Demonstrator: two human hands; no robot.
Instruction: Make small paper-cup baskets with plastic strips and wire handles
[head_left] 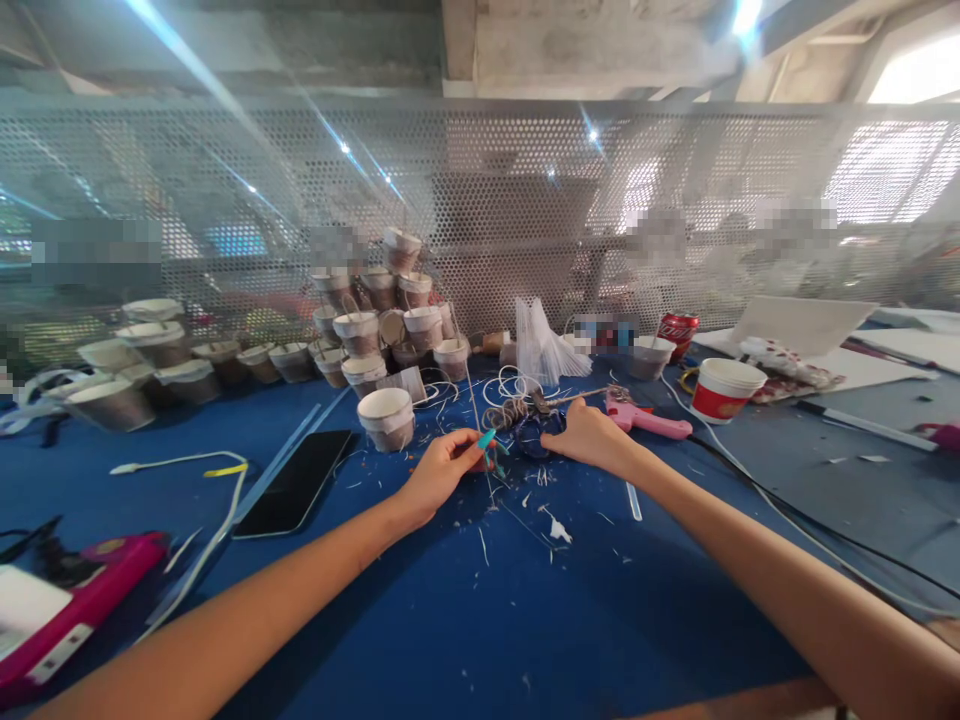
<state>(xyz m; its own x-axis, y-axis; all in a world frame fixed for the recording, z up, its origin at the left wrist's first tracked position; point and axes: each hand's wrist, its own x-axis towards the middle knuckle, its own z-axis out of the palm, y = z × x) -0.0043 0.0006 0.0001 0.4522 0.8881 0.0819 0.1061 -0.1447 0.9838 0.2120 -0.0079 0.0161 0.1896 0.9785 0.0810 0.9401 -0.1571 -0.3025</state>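
My left hand [442, 470] is closed on a small teal piece [487, 440] at the middle of the blue table [487, 600]. To its right, my right hand [589, 435] reaches to a dark blue round object [534, 435], fingertips at its right edge; whether it grips the object is unclear. Coiled cord [510, 412] lies just behind the two hands. A pink glue gun [649, 420] rests right of my right hand. Close behind my left hand stands a small pot with a white rim [386, 425].
Stacked pots [360, 335] stand at the back left. A black phone [296, 485] and a pink power strip [97, 590] lie left. A white-and-red cup [726, 390], a red can [677, 335] and cables are at the right. White scraps litter the middle.
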